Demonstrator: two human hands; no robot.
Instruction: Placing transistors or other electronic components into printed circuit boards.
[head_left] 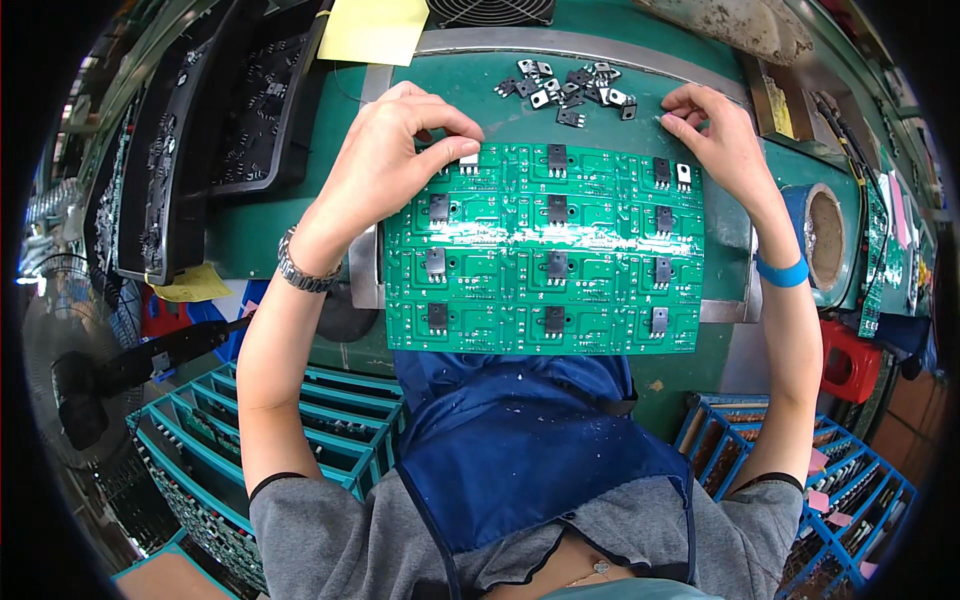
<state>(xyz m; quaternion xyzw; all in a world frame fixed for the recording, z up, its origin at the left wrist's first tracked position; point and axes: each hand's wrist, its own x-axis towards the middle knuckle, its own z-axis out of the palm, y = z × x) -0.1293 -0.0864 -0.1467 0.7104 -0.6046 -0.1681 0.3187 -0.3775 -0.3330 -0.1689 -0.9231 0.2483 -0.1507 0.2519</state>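
Note:
A green circuit board panel (pixel 590 290) lies in front of me, with rows of black three-legged transistors such as one (pixel 557 210) in its middle column. At the panel's upper left corner, my left hand (pixel 400 145) pinches a transistor (pixel 469 163) between thumb and index finger, its pale face showing. My right hand (pixel 712 135) is over the upper right corner, fingers bent, thumb and fingertips slightly apart with nothing visible between them. Close to it, a transistor with a light metal face (pixel 684 176) stands on the board beside a black one (pixel 662 172). Loose transistors (pixel 570 117) lie beyond the panel.
Black trays (pixel 262 120) of small parts stand at the left. A yellow paper (pixel 372 30) and a fan grille (pixel 490 10) are at the far side. A roll (pixel 824 235) sits at the right. Slotted racks, teal (pixel 330 430) and blue (pixel 745 425), flank me below.

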